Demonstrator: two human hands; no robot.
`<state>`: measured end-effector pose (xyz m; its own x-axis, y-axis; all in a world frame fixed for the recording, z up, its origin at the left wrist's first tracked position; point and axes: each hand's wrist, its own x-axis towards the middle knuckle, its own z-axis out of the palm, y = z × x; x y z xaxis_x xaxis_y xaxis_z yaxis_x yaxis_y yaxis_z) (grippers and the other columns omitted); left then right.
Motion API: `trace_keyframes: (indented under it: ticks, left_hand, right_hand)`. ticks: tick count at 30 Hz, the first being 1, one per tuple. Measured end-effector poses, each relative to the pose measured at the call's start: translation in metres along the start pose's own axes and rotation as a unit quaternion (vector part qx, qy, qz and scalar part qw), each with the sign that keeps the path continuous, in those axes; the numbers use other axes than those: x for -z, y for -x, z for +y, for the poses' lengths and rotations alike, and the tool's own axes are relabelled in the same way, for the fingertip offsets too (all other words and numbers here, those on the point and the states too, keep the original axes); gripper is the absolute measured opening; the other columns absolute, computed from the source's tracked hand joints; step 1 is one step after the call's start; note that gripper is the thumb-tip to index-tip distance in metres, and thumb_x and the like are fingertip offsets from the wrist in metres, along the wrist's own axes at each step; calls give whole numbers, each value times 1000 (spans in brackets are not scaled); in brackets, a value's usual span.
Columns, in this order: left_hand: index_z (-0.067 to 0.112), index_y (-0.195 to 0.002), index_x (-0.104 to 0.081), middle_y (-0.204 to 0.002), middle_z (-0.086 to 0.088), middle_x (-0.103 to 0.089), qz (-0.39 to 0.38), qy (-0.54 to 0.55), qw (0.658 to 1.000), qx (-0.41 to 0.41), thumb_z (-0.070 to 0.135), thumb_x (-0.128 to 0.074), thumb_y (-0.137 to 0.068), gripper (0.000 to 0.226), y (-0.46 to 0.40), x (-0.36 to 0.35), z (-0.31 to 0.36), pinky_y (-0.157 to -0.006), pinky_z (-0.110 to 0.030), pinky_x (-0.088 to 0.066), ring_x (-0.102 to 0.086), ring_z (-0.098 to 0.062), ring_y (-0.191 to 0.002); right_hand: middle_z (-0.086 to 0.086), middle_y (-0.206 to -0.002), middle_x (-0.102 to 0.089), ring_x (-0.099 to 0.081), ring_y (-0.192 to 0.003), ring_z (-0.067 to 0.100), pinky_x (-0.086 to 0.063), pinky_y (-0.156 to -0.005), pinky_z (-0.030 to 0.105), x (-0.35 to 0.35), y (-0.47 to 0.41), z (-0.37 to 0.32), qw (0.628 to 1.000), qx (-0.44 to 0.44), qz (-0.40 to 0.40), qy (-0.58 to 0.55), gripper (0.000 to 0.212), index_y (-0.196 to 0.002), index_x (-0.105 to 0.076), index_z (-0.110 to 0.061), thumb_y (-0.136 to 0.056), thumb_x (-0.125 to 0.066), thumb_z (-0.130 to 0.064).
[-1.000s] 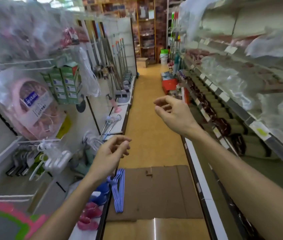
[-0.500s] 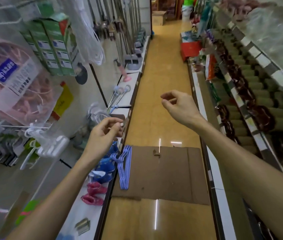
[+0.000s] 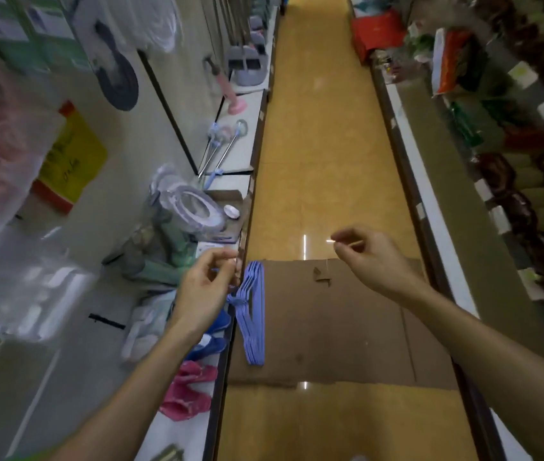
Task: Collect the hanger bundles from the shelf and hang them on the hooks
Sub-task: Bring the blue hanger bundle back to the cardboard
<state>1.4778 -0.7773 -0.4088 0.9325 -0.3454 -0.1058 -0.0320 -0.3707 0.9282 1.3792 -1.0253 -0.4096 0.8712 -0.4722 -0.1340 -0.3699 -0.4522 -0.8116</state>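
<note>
Blue hanger bundle [image 3: 253,314], brown cardboard sheet [image 3: 340,327], pink slippers [image 3: 186,390], yellow sign [image 3: 71,154], ochre floor [image 3: 320,134]

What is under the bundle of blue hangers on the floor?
The blue hanger bundle lies on a flattened brown cardboard sheet spread over the yellow floor. The left hand covers the hooks' end, so what lies under that end is hidden.

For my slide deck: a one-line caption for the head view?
Both hands reach empty toward blue hangers lying on cardboard.
</note>
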Motion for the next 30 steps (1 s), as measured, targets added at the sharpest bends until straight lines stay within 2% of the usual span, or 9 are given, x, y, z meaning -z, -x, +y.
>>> trace_keyframes:
  ticks: [3,7,11,13,15,18,22,26,30]
  left_hand:
    - [15,-100,-65,-84,2,-67,-7,-26,999,20,5,-53,-99,15,-25,-6,-86,-61,-18,-51,-64,-3,-64]
    - [25,-95,-63,-86,0,-66,3,-62,997,41,7,-55,-98,20,-56,-14,-198,-68,-28,-54,-67,-7,-66]
    - [24,-94,-63,-84,-2,-66,26,-95,994,47,8,-56,-98,18,-96,-29,-297,-62,-24,-48,-66,-10,-65]
    - [21,-97,-64,-81,0,-65,12,-167,985,27,10,-57,-96,13,-117,-37,-344,-59,-24,-46,-65,-11,-67]
    - [19,-100,-65,-86,-1,-65,-17,-269,962,-36,11,-59,-94,12,-136,-42,-387,-67,-33,-49,-62,-17,-74]
    - [18,-102,-65,-94,-1,-65,-52,-379,919,-98,13,-62,-91,12,-161,-50,-438,-76,-33,-45,-60,-20,-82]
    - [15,-103,-67,-94,-9,-65,-51,-480,861,-161,21,-57,-91,17,-190,-56,-478,-81,-40,-47,-62,-31,-89]
    - [22,-100,-68,-95,-3,-65,-48,-567,790,-227,33,-44,-85,30,-209,-64,-492,-79,-44,-47,-61,-33,-93]
    - [27,-100,-68,-99,0,-65,-38,-596,759,-259,35,-42,-84,31,-213,-65,-494,-76,-39,-42,-62,-31,-94]
  right_hand:
    - [-12,-99,-66,-64,-91,4,-57,-79,23,-66,-21,73,999,-33,-19,-11,16,-111,-67,-22,-97,-60,-20]
    - [-11,-101,-65,-62,-96,7,-54,-79,24,-150,-50,169,995,-61,-74,-8,15,-110,-65,-28,-98,-58,-23]
    - [-3,-98,-66,-64,-92,12,-57,-80,31,-229,-81,248,992,-80,-96,-25,13,-106,-66,-23,-98,-57,-18]
    - [-1,-97,-67,-65,-91,13,-57,-79,32,-269,-96,284,990,-88,-105,-28,15,-108,-67,-21,-97,-57,-17]
    - [-1,-96,-68,-65,-91,15,-58,-84,37,-307,-110,318,988,-97,-114,-27,15,-107,-68,-20,-97,-57,-16]
    - [0,-92,-69,-66,-91,18,-56,-87,39,-360,-127,363,986,-104,-131,-28,14,-104,-68,-19,-96,-57,-15]
    - [3,-87,-68,-64,-83,19,-52,-76,33,-414,-148,405,984,-100,-145,-29,13,-102,-66,-18,-96,-56,-13]
    - [2,-77,-66,-63,-75,18,-53,-74,36,-478,-172,438,979,-116,-152,-68,9,-95,-65,-18,-92,-60,-11]
    - [4,-75,-62,-58,-70,18,-48,-70,38,-551,-184,450,954,-149,-201,-164,21,-107,-60,-10,-89,-70,-13]
